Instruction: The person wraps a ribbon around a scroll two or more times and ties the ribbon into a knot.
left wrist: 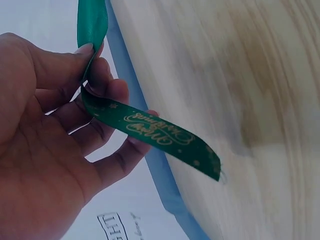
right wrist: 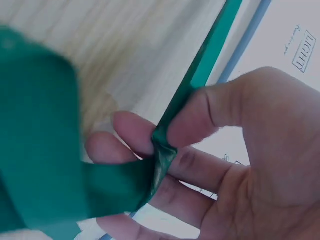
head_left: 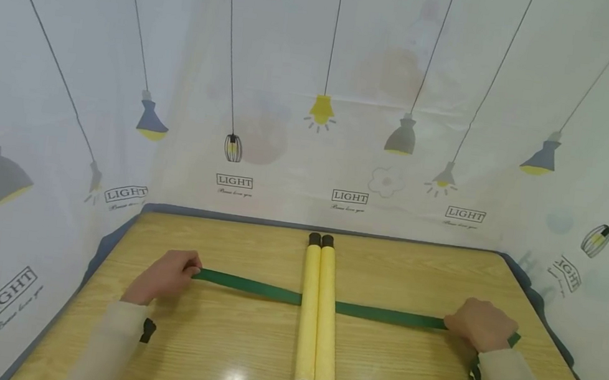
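Left hand (head_left: pixel 166 276): pinches the left end of the green ribbon (head_left: pixel 248 286) between thumb and curled fingers (left wrist: pixel 107 90); a short printed tail hangs free past the grip.
Ribbon: stretched flat along the bench (head_left: pixel 219 343) from left to right, passing under the two yellow tubes (head_left: pixel 317 317) at the middle.
Tubes: side by side and touching, dark-capped at both ends, lying near to far across the ribbon.
Right hand (head_left: pixel 481 326): thumb and fingers (right wrist: pixel 135 132) squeeze the right end, which bunches at the grip; more ribbon trails down by the wrist.
Progress: by my judgement the ribbon is laid beneath the pair and held at both ends; no wrap or knot over the tubes yet.
Containers: none in view.
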### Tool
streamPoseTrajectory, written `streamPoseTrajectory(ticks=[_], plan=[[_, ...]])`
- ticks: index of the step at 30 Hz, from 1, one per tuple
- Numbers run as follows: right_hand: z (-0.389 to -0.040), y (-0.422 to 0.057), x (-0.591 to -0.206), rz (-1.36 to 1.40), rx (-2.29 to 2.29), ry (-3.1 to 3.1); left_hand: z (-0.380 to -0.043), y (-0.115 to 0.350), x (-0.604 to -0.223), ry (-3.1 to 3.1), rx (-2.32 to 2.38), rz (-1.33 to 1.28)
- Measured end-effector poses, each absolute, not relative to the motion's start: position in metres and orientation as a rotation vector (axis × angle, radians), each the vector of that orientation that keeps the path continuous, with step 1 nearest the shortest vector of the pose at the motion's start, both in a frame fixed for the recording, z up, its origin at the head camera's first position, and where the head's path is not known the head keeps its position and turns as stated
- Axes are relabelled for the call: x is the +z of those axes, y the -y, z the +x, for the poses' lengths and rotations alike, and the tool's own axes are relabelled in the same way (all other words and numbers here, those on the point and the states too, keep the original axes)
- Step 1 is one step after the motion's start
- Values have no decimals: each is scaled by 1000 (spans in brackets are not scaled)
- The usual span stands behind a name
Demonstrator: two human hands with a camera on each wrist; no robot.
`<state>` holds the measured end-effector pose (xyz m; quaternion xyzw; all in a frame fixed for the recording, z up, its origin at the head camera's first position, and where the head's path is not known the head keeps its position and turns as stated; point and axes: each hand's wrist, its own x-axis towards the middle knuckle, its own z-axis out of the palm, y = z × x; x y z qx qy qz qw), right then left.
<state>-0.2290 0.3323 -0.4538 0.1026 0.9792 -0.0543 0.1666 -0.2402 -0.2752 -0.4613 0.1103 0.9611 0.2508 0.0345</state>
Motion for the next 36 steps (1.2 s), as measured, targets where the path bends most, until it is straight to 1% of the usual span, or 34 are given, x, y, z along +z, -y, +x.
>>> streamPoseTrajectory(ticks=[4,9,16,24,36], plan=[[-227,-337,-456,310,-138,-2807,-238,292,-461,-2981,735,308],[-223,-347,-459,257,-158,-2823,-234,311,-461,-3014,709,301],[-226,-364,-466,273,-92,-2867,-223,337,-455,-3061,705,317],[-225,-390,-473,257,-58,-2907,-214,365,-446,-3085,704,215],[-220,-412,-471,221,-88,-2938,-200,396,-439,-3154,634,115]])
